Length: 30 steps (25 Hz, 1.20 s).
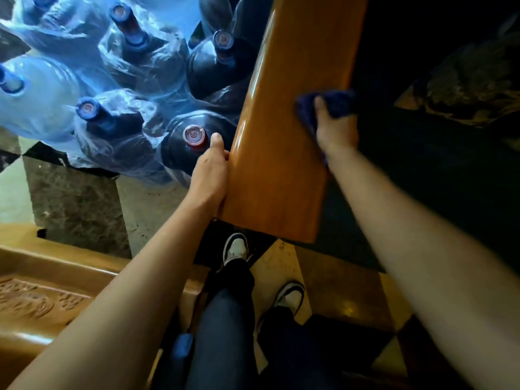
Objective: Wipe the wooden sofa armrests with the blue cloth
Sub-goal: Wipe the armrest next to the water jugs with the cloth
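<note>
Blue cloth [332,104] is bunched under our right hand [336,128], whose fingers are closing over it and pressing it onto the inner edge of the wooden armrest [281,150], about halfway along. Our left hand [211,175] is gripping the outer edge of the same armrest, steadying us. We are judging the wiping step to be under way on this armrest. Next, the cloth needs drawing along the glossy top with even pressure. Wrapped water bottles [121,46] are standing just beside the outer edge.
</note>
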Each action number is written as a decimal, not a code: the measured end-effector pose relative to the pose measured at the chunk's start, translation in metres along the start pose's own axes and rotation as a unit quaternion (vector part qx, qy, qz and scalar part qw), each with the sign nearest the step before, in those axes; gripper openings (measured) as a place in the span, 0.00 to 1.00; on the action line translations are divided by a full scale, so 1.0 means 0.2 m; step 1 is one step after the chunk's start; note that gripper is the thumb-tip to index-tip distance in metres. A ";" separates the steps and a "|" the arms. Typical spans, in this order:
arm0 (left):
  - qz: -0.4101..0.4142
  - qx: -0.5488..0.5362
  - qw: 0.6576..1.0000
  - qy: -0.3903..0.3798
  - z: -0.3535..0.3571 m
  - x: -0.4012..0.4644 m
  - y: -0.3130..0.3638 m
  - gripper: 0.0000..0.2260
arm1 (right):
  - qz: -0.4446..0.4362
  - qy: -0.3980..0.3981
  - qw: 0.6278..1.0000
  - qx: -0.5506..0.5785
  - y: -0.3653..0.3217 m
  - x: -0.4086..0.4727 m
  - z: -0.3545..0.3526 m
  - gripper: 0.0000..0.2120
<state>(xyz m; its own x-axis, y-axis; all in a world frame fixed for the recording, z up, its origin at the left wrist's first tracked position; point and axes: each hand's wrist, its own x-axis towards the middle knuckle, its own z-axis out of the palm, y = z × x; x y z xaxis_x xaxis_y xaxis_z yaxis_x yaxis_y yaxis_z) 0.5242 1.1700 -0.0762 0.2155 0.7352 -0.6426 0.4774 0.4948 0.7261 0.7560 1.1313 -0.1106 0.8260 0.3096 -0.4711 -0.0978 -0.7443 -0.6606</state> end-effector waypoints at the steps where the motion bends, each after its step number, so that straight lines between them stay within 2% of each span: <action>1: -0.003 -0.001 1.000 -0.010 0.00 0.06 0.03 0.31 | 0.003 -0.001 1.000 -0.012 -0.11 0.14 0.00 0.38; 3: 0.001 0.006 0.999 -0.032 -0.02 0.14 0.06 0.30 | 0.009 0.002 1.000 -0.025 -0.28 0.34 0.00 0.38; 5: -0.009 -0.023 0.999 -0.045 -0.03 0.19 0.07 0.29 | -0.032 0.057 0.994 -0.090 -0.32 0.37 0.02 0.36; 7: -0.036 -0.037 0.997 -0.055 -0.06 0.18 0.06 0.30 | -0.163 0.081 0.954 -0.240 -0.17 0.12 0.04 0.33; 8: -0.044 -0.048 0.997 -0.051 -0.07 0.16 0.04 0.31 | -0.259 0.063 0.919 -0.290 -0.02 -0.12 0.08 0.31; 9: -0.056 -0.064 0.995 -0.042 -0.09 0.14 0.00 0.31 | -0.353 0.011 0.873 -0.336 0.13 -0.42 0.10 0.30; 11: -0.097 -0.070 0.993 0.002 -0.13 0.06 -0.09 0.30 | -0.463 -0.103 0.794 -0.380 0.32 -0.84 0.11 0.30; 13: -0.155 -0.093 0.983 0.036 -0.17 0.01 -0.19 0.27 | -0.491 -0.189 0.735 -0.428 0.23 -0.85 0.17 0.27; 14: -0.188 -0.130 0.973 0.034 -0.19 -0.01 -0.22 0.27 | -0.493 -0.202 0.702 -0.473 0.10 -0.80 0.24 0.25; 16: -0.242 -0.201 0.949 0.006 -0.21 -0.05 -0.27 0.28 | -0.474 -0.236 0.599 -0.600 -0.17 -0.68 0.39 0.22; 17: -0.262 -0.235 0.936 0.001 -0.22 -0.07 -0.28 0.29 | -0.446 -0.250 0.562 -0.650 -0.26 -0.65 0.45 0.21; 20: -0.311 -0.343 0.886 0.020 -0.26 -0.13 -0.32 0.28 | -0.452 -0.317 0.468 -0.689 -0.20 -0.81 0.56 0.20; 22: -0.365 -0.350 0.862 0.013 -0.26 -0.25 -0.37 0.29 | -0.506 -0.361 0.430 -0.655 -0.01 -0.97 0.39 0.19; 23: -0.380 -0.338 0.861 -0.007 -0.24 -0.30 -0.40 0.29 | -0.557 -0.344 0.424 -0.626 0.13 -0.99 0.26 0.19; 25: -0.381 -0.327 0.864 -0.043 -0.18 -0.37 -0.44 0.29 | -0.657 -0.274 0.449 -0.539 0.40 -0.88 -0.02 0.21; 26: -0.368 -0.339 0.865 -0.046 -0.13 -0.38 -0.45 0.30 | -0.684 -0.243 0.476 -0.497 0.51 -0.79 -0.15 0.22; 28: -0.328 -0.362 0.872 -0.029 -0.04 -0.39 -0.45 0.30 | -0.689 -0.193 0.563 -0.414 0.67 -0.66 -0.30 0.27; 30: -0.317 -0.368 0.874 0.000 0.06 -0.40 -0.43 0.30 | -0.666 -0.189 0.627 -0.357 0.77 -0.63 -0.30 0.32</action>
<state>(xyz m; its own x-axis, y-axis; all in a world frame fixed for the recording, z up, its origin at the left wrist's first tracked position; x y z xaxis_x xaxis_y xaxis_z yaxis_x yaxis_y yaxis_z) 0.4756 1.0627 -0.0906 0.1065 0.2053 -0.9729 -0.1761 0.9669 0.1848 0.6708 0.9418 -0.1185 -0.2935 0.9556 0.0272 0.9242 0.2909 -0.2475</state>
